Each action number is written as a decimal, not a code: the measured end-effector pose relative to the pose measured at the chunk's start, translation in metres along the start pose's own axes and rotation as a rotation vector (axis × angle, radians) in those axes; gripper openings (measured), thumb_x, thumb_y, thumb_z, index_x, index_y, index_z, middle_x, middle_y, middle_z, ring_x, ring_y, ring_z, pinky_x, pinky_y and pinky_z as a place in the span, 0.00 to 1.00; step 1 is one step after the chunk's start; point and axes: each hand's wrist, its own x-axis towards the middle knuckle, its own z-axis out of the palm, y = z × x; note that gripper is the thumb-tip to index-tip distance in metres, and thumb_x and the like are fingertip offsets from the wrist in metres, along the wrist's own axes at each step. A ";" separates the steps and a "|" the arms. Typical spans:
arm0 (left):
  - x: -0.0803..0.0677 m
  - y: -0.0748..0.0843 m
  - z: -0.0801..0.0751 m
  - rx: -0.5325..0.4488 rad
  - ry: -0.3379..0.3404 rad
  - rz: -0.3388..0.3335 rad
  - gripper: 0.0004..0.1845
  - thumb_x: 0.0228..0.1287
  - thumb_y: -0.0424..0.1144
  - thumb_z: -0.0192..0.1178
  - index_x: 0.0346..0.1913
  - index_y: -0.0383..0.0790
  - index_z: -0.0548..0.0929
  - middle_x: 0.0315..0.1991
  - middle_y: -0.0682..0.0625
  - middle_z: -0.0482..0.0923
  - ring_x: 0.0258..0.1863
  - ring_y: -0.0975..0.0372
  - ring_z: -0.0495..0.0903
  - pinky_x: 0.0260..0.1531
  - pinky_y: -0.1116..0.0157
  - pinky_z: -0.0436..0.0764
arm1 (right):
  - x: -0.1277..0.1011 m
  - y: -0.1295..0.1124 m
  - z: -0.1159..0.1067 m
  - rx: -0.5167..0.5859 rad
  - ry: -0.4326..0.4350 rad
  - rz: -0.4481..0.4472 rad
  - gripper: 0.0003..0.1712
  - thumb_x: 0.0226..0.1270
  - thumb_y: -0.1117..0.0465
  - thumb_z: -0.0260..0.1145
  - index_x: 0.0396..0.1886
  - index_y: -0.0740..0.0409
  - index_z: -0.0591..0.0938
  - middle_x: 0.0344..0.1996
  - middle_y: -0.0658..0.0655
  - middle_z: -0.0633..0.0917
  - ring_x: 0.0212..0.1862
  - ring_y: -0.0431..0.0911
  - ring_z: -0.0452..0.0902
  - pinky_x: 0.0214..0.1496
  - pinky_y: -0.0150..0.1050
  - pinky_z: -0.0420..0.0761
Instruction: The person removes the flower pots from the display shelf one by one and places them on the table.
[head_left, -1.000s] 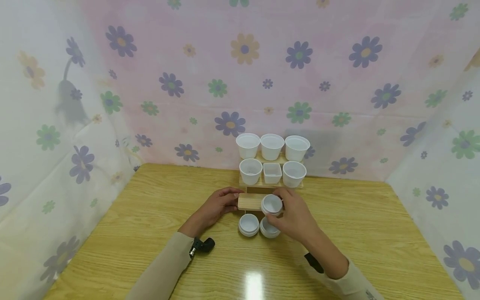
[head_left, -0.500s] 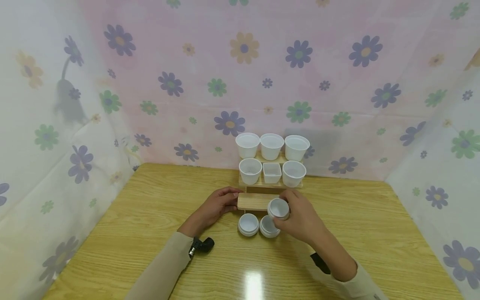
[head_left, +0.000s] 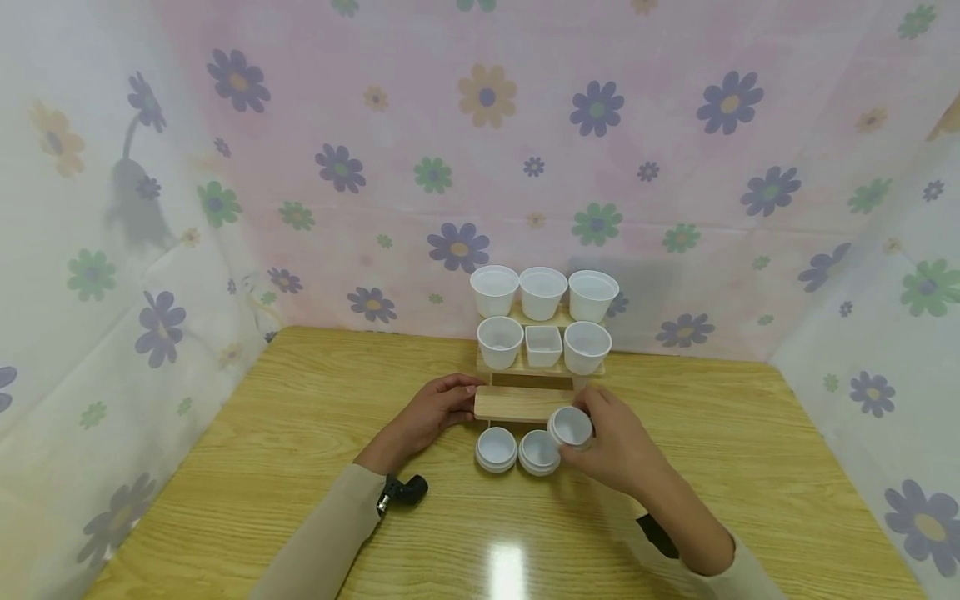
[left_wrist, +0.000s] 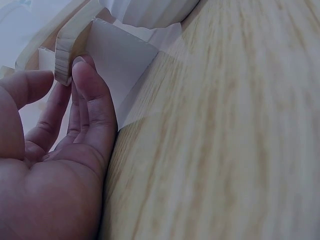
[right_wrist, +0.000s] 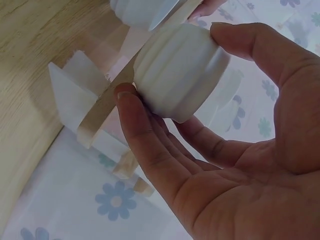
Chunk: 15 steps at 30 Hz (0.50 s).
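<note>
My right hand (head_left: 621,440) holds a small white round pot (head_left: 571,427) at the right end of the front wooden board of a tiered display stand (head_left: 517,404). In the right wrist view, thumb and fingertips pinch the pot's ribbed wall (right_wrist: 177,67). My left hand (head_left: 431,412) grips the left end of that board; in the left wrist view the thumb and fingers lie around the rounded board end (left_wrist: 69,52). Two similar white pots, a left one (head_left: 496,450) and a right one (head_left: 538,452), stand on the table before the stand.
The stand's middle tier carries two round white cups (head_left: 500,343) and a square cup (head_left: 543,346) between them. Several taller white cups (head_left: 543,293) line the back tier. The wood-grain table (head_left: 337,367) meets a flowered cloth (head_left: 360,250) behind and at the sides.
My right hand has carried the white pot off the board's middle, rightward and toward me. The front board is now bare of pots. My left hand has stayed at the board's end.
</note>
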 end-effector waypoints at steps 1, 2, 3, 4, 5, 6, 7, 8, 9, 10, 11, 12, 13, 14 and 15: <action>0.000 0.000 0.000 -0.001 0.000 0.000 0.18 0.83 0.39 0.55 0.66 0.34 0.80 0.52 0.48 0.85 0.45 0.61 0.84 0.45 0.67 0.85 | -0.001 0.000 -0.001 -0.002 -0.001 0.001 0.26 0.52 0.61 0.84 0.47 0.60 0.81 0.42 0.56 0.83 0.44 0.51 0.81 0.45 0.48 0.83; 0.000 0.000 0.000 -0.002 0.000 0.000 0.18 0.83 0.39 0.55 0.66 0.33 0.80 0.52 0.48 0.85 0.45 0.61 0.84 0.45 0.67 0.85 | -0.001 0.000 -0.002 -0.003 -0.003 -0.001 0.25 0.52 0.61 0.84 0.47 0.60 0.81 0.41 0.56 0.83 0.44 0.51 0.81 0.45 0.48 0.83; 0.000 0.000 0.000 -0.002 0.000 0.000 0.18 0.83 0.39 0.56 0.66 0.33 0.80 0.52 0.48 0.85 0.45 0.61 0.84 0.45 0.66 0.85 | -0.001 0.000 -0.002 -0.006 -0.005 -0.003 0.25 0.52 0.61 0.84 0.47 0.60 0.81 0.41 0.56 0.83 0.44 0.51 0.80 0.45 0.47 0.82; 0.000 0.000 0.000 -0.001 -0.001 0.001 0.18 0.83 0.39 0.56 0.66 0.33 0.80 0.52 0.48 0.85 0.45 0.61 0.84 0.45 0.66 0.85 | -0.002 0.000 -0.003 -0.009 -0.006 -0.004 0.25 0.52 0.61 0.84 0.46 0.61 0.81 0.41 0.57 0.83 0.43 0.51 0.80 0.45 0.47 0.82; 0.000 0.000 -0.001 0.000 -0.002 0.002 0.18 0.83 0.39 0.56 0.66 0.33 0.80 0.51 0.48 0.85 0.45 0.61 0.84 0.45 0.66 0.85 | -0.002 0.000 -0.004 -0.014 -0.009 -0.004 0.25 0.52 0.61 0.84 0.46 0.61 0.81 0.41 0.57 0.83 0.43 0.51 0.80 0.44 0.47 0.82; 0.000 0.000 -0.001 0.002 -0.003 0.005 0.18 0.83 0.39 0.56 0.66 0.33 0.80 0.51 0.48 0.85 0.45 0.61 0.84 0.45 0.66 0.85 | -0.002 -0.001 -0.004 -0.018 -0.013 -0.003 0.25 0.52 0.61 0.84 0.46 0.61 0.81 0.41 0.57 0.83 0.43 0.51 0.80 0.44 0.47 0.82; -0.001 0.001 -0.001 0.003 -0.005 0.006 0.18 0.83 0.39 0.56 0.66 0.33 0.80 0.51 0.48 0.85 0.45 0.61 0.84 0.45 0.66 0.85 | -0.002 -0.001 -0.005 -0.024 -0.017 -0.001 0.25 0.52 0.60 0.84 0.47 0.61 0.81 0.41 0.57 0.83 0.43 0.51 0.80 0.44 0.47 0.82; 0.000 0.000 -0.001 0.003 -0.003 0.005 0.17 0.84 0.39 0.55 0.66 0.34 0.80 0.51 0.48 0.85 0.45 0.61 0.84 0.45 0.66 0.85 | -0.002 -0.001 -0.005 -0.028 -0.021 0.002 0.25 0.52 0.60 0.84 0.47 0.61 0.81 0.41 0.57 0.83 0.43 0.52 0.80 0.44 0.47 0.82; 0.000 0.000 -0.001 0.003 -0.002 0.004 0.17 0.84 0.39 0.55 0.65 0.34 0.80 0.51 0.48 0.85 0.45 0.61 0.84 0.45 0.66 0.85 | -0.002 0.000 -0.006 -0.034 -0.025 0.004 0.26 0.52 0.60 0.84 0.47 0.61 0.81 0.41 0.57 0.83 0.43 0.52 0.80 0.44 0.47 0.81; 0.000 0.000 -0.001 0.002 0.000 0.003 0.17 0.84 0.39 0.55 0.65 0.34 0.80 0.51 0.48 0.85 0.45 0.61 0.84 0.45 0.66 0.85 | -0.002 0.000 -0.006 -0.038 -0.030 0.007 0.26 0.53 0.60 0.84 0.47 0.61 0.81 0.41 0.57 0.83 0.43 0.52 0.80 0.44 0.47 0.81; 0.000 0.000 0.000 0.003 0.000 0.004 0.17 0.84 0.39 0.55 0.65 0.34 0.80 0.51 0.48 0.85 0.45 0.61 0.84 0.45 0.66 0.85 | -0.003 0.000 -0.006 -0.042 -0.035 0.009 0.26 0.53 0.59 0.84 0.47 0.61 0.81 0.41 0.57 0.83 0.43 0.52 0.80 0.43 0.47 0.81; 0.000 0.000 0.000 0.003 0.000 0.004 0.17 0.83 0.39 0.55 0.65 0.34 0.80 0.51 0.48 0.85 0.45 0.61 0.84 0.45 0.66 0.85 | -0.003 0.001 -0.007 -0.047 -0.040 0.011 0.26 0.53 0.59 0.85 0.47 0.61 0.81 0.41 0.57 0.83 0.43 0.51 0.80 0.43 0.47 0.81; 0.000 0.000 0.000 0.003 0.000 0.004 0.17 0.83 0.39 0.55 0.65 0.34 0.80 0.51 0.48 0.85 0.45 0.61 0.84 0.45 0.66 0.85 | -0.003 0.001 -0.007 -0.050 -0.045 0.010 0.26 0.52 0.59 0.85 0.47 0.60 0.81 0.41 0.57 0.83 0.42 0.50 0.80 0.43 0.47 0.81; 0.000 0.000 0.000 0.003 0.000 0.004 0.17 0.83 0.39 0.55 0.65 0.34 0.80 0.51 0.48 0.85 0.45 0.61 0.84 0.45 0.66 0.85 | -0.004 0.002 -0.007 -0.053 -0.050 0.010 0.27 0.52 0.59 0.85 0.47 0.60 0.81 0.41 0.57 0.83 0.42 0.50 0.79 0.42 0.46 0.81; 0.000 0.000 0.000 0.004 -0.003 0.004 0.17 0.84 0.39 0.55 0.66 0.34 0.80 0.51 0.48 0.85 0.45 0.61 0.84 0.45 0.66 0.85 | -0.004 0.002 -0.008 -0.056 -0.056 0.010 0.27 0.52 0.58 0.85 0.47 0.60 0.80 0.41 0.57 0.83 0.42 0.49 0.79 0.42 0.46 0.81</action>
